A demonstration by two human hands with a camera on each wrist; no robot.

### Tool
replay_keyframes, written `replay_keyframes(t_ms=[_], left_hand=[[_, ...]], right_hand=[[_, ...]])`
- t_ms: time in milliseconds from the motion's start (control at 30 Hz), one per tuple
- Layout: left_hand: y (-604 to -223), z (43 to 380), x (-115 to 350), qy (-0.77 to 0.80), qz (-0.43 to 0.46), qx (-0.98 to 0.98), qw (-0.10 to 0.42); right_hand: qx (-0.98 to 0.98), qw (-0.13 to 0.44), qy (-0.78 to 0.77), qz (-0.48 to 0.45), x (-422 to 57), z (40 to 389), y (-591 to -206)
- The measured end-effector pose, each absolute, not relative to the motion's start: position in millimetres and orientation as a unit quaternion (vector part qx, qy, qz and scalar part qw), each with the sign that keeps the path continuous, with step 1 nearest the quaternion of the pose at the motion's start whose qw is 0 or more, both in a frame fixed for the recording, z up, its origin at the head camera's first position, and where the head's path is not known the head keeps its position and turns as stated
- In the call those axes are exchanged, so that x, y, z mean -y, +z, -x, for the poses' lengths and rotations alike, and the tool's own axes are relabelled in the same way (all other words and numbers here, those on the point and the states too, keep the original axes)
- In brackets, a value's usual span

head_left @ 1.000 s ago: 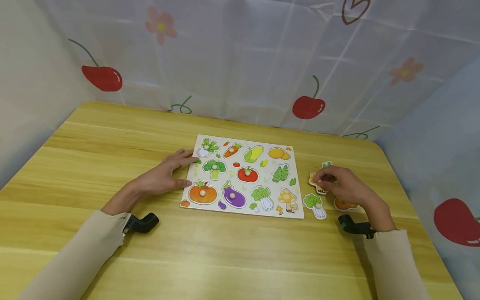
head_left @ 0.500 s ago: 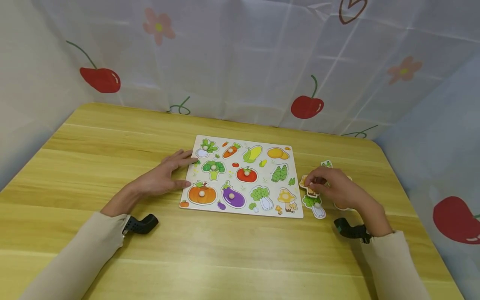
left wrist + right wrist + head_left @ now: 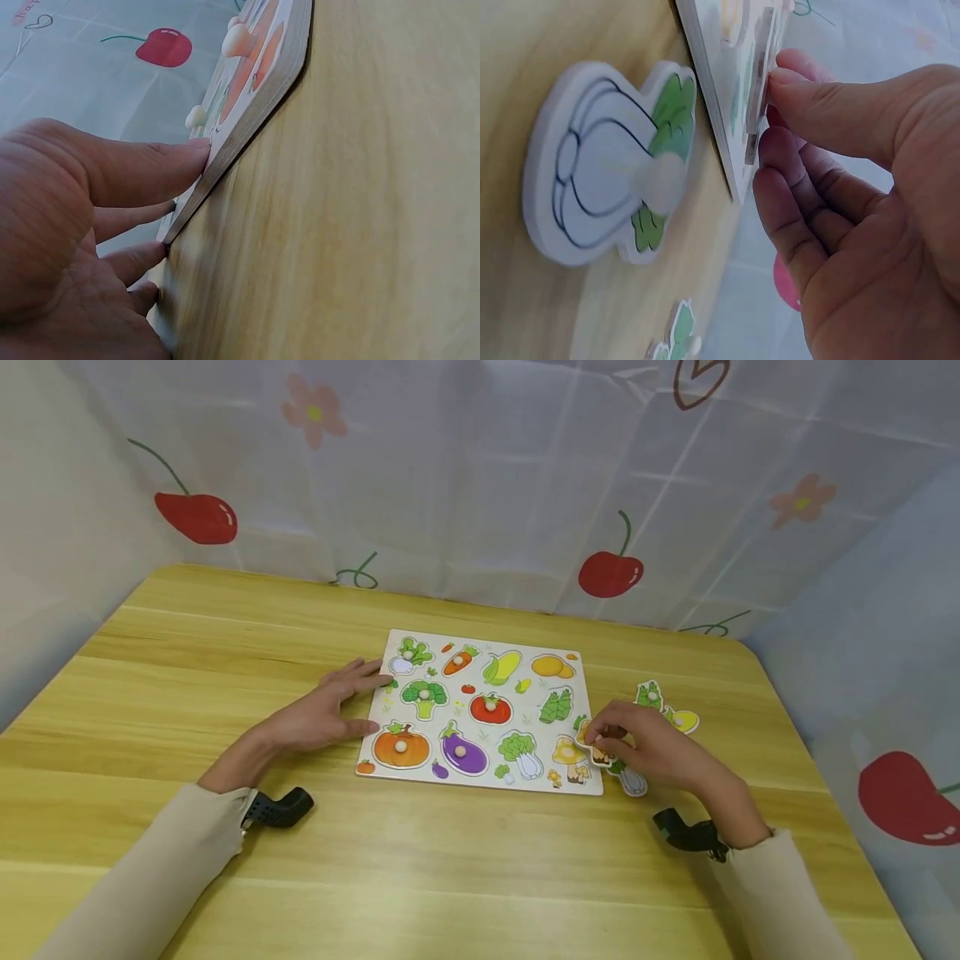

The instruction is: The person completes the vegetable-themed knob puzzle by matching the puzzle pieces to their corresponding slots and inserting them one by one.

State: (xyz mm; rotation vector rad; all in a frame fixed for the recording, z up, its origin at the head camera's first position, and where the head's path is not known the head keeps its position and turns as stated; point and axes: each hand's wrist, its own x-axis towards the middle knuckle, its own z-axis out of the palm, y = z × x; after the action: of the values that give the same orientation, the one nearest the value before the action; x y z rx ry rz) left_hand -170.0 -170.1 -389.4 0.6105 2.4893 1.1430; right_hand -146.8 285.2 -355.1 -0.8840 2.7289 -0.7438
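Note:
My right hand (image 3: 656, 743) pinches a mushroom puzzle piece (image 3: 600, 758) over the lower right of the wooden vegetable puzzle board (image 3: 472, 778), beside the printed mushroom (image 3: 572, 752). In the right wrist view the mushroom piece (image 3: 761, 82) shows edge-on at the thumb and fingertips; its knob is hidden. Along the board's left edge, my left hand (image 3: 318, 714) rests with fingers extended. The left wrist view has the thumb (image 3: 150, 169) against the board's edge (image 3: 247, 120). A bok choy piece (image 3: 630, 781) lies partly under my right hand.
An asparagus piece (image 3: 648, 695) and a corn piece (image 3: 684, 721) lie right of the board. Knobbed pieces sit in the board, including a pumpkin (image 3: 412, 752), an eggplant (image 3: 468, 760) and a tomato (image 3: 501, 710). A printed curtain (image 3: 465, 485) hangs behind the wooden table (image 3: 420, 868).
My right hand has carried the mushroom piece left, from among the loose pieces to the board's lower right edge, uncovering the corn piece. The left hand stays at the board's left edge.

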Motion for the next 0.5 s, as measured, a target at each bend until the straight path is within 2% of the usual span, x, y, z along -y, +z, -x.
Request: replay_keyframes(t_ms=[500], left_hand=[[-390, 168, 170, 0.404, -0.221, -0.873, 0.159]], right_hand=[[-0.915, 0.095, -0.236, 0.314, -269, 141, -361]])
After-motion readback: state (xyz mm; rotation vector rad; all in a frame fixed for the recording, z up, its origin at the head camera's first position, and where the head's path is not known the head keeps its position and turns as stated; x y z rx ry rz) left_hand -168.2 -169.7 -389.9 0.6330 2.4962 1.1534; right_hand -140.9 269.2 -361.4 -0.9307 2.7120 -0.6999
